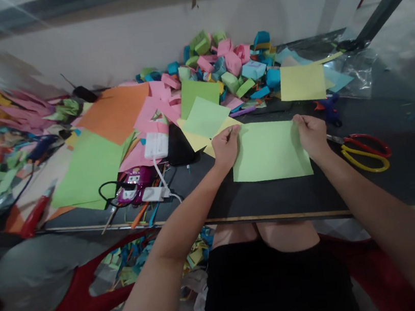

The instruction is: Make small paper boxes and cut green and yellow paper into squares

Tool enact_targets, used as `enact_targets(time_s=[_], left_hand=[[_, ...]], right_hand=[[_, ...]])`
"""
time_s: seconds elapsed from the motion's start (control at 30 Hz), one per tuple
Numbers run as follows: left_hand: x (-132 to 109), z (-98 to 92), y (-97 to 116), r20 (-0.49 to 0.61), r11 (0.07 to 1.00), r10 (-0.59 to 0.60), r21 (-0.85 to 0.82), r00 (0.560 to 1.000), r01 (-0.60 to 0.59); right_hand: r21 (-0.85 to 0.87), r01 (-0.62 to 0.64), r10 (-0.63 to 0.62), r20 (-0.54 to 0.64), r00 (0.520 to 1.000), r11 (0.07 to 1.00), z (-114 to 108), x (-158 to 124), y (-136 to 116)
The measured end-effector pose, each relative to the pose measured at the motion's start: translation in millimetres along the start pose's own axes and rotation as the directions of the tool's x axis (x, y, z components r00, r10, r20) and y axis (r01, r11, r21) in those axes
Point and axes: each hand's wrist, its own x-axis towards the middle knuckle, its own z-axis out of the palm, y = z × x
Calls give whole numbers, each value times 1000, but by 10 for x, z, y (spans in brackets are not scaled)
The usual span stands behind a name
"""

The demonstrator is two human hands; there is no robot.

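A light green sheet of paper [271, 151] is held up flat over the dark table, gripped at both upper corners. My left hand [227, 146] pinches its left corner, thumb on top. At the right corner, my right hand [311, 133] pinches it the same way. Just right of my right hand lie scissors [365, 152] with one red and one yellow handle loop. Beyond my left hand, pale green [206, 116] and yellow paper sheets overlap on the table. A yellow sheet [302, 82] lies past my right hand.
Folded paper pieces [233, 63] in several colours are heaped by the wall. Orange [118, 111] and green sheets [85, 167] lie left, near a white power bank [156, 142] with a cable and a purple device [134, 185]. A person's leg [36, 287] is at lower left.
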Motion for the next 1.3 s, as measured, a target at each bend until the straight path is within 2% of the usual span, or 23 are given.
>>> enact_targets(time_s=[0.43, 0.57, 0.63, 0.8, 0.9, 1.0, 1.1, 1.2, 1.3], left_hand=[[-1, -21, -5, 9, 998, 46, -52, 999, -45], [62, -39, -51, 21, 994, 67, -83, 998, -65], [125, -59, -87, 66, 993, 30, -115, 997, -22], [295, -106, -138, 183, 967, -146, -181, 972, 180], [348, -122, -148, 231, 968, -207, -89, 951, 233], [353, -119, -163, 294, 953, -290, 5, 911, 302], [358, -103, -182, 284, 948, -310, 21, 907, 318], [382, -97, -204, 243, 951, -308, 48, 920, 306], [392, -109, -221, 251, 958, -286, 96, 925, 271]], right_hand=[[-57, -18, 18, 12, 1000, 998, 18, 5, 18], [-66, -31, 30, -11, 999, 997, 13, 18, 26], [-69, -32, 31, -15, 999, 997, 3, 27, 9], [-129, -20, 24, 33, 999, 991, -30, 30, -61], [-152, -1, 7, 35, 999, 988, -35, 34, -65], [-102, -57, 59, 13, 998, 993, -31, 51, -41], [-84, -72, 73, 16, 997, 994, -29, 62, -30], [-119, -11, 17, 50, 999, 993, -28, 57, -40], [-147, 21, -14, 46, 999, 989, -17, 52, -42]])
